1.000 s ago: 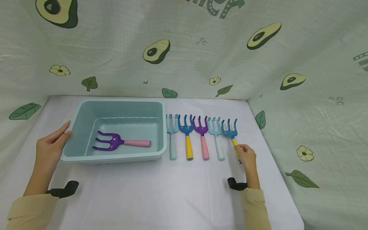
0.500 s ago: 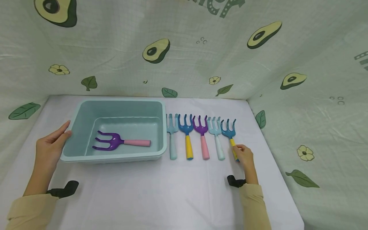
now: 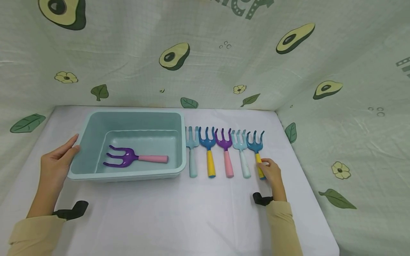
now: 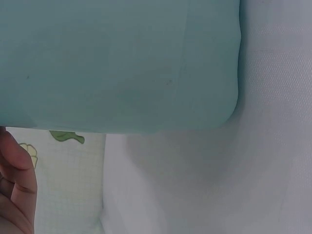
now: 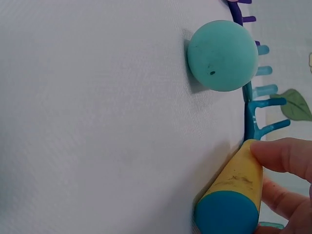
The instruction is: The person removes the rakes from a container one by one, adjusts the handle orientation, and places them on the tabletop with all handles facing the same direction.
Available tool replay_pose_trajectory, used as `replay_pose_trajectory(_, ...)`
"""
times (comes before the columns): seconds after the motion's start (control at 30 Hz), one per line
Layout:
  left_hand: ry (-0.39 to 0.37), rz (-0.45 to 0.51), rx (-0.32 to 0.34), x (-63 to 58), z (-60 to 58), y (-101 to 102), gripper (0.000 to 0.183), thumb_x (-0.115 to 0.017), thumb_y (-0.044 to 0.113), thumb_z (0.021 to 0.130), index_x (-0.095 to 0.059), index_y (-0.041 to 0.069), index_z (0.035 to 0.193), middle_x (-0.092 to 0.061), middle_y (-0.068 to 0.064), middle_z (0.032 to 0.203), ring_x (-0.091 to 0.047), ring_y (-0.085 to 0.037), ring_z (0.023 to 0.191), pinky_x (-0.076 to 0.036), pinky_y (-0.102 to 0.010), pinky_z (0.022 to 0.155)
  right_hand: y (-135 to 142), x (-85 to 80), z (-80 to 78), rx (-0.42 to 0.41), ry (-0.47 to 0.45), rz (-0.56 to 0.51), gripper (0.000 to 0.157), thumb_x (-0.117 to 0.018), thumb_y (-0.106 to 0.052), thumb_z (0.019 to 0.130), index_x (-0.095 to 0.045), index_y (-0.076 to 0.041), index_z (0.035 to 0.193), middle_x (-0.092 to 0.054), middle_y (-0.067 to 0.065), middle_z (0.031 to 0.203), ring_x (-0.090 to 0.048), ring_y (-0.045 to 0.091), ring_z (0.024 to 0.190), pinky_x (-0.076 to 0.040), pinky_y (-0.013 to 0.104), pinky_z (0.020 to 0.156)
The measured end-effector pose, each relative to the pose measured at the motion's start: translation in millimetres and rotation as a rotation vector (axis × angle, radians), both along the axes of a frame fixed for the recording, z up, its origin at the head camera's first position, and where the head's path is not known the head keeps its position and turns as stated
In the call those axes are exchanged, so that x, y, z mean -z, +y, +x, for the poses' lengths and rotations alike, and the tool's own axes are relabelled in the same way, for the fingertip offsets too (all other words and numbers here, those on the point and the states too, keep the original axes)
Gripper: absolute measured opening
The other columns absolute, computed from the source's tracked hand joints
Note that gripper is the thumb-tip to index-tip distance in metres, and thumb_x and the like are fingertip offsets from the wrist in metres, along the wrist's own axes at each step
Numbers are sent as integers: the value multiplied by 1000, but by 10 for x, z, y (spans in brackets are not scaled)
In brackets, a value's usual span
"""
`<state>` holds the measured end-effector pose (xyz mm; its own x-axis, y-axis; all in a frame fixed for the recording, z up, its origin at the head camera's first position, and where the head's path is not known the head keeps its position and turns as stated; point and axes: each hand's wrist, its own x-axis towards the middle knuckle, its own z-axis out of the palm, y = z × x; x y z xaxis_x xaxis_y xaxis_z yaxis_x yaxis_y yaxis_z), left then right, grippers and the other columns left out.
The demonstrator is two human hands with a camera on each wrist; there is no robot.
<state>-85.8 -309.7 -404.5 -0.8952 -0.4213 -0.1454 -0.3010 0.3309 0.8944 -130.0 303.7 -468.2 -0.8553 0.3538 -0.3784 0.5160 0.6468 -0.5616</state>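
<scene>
In the head view my left hand (image 3: 57, 160) holds the left rim of a pale teal plastic tub (image 3: 128, 176). A purple hand rake (image 3: 127, 157) with a pink handle lies inside, its tines to the left. On the right, my right hand (image 3: 273, 171) pinches the yellow handle of a blue hand rake (image 3: 255, 146) between thumb and fingers. Its blue end cap (image 5: 227, 214) faces the right wrist camera, and the handle lies low over the cloth. The left wrist view has the tub's outer wall (image 4: 122, 63) and part of the left hand (image 4: 17, 185).
Between tub and right hand, more hand rakes stand side by side, tines away: a light blue one (image 3: 192, 143), a blue-and-yellow one (image 3: 208, 143), a purple-and-pink one (image 3: 225, 145) and a pale mint one (image 3: 240, 145). Patterned cloth (image 3: 208, 67) rises behind the white table (image 3: 179, 220).
The right hand has shifted slightly left and away, bringing the blue hand rake more upright in line with the row. The left hand and tub have stayed put.
</scene>
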Motion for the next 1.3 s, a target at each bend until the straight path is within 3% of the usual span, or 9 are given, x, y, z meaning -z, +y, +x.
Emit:
replay_pose_trajectory(0.27,4,12,-1,1,0,10,43,-53,34,90,-43,34,131,-38,17,136,-43,5,119,-38,-1,61,41,9,-66,-19,-19,-8,50,-47,-34,88,-42,-8,131,-46,24,121,-48,30,98,-42,36,76)
replay_pose_trajectory(0.8,10,37,2,5,12,-1,44,-55,34,89,-44,33,131,-38,18,135,-44,8,116,-39,-1,61,-26,-2,-109,38,-38,-38,49,-47,-31,90,-40,-9,133,-42,23,127,-45,31,101,-42,39,83)
replay_pose_trajectory(0.93,40,51,6,6,11,-4,44,-56,32,88,-45,31,131,-40,18,134,-47,14,109,-40,-2,62,-41,13,-112,41,-33,-10,48,-45,-29,91,-40,-9,134,-43,23,126,-46,31,100,-44,39,81)
replay_pose_trajectory(1.3,48,54,12,6,18,0,45,-56,31,89,-44,30,132,-39,18,134,-43,9,117,-39,-1,64,-84,-4,-98,1,6,81,49,-43,-27,90,-39,-8,135,-47,24,118,-48,32,97,-44,39,76)
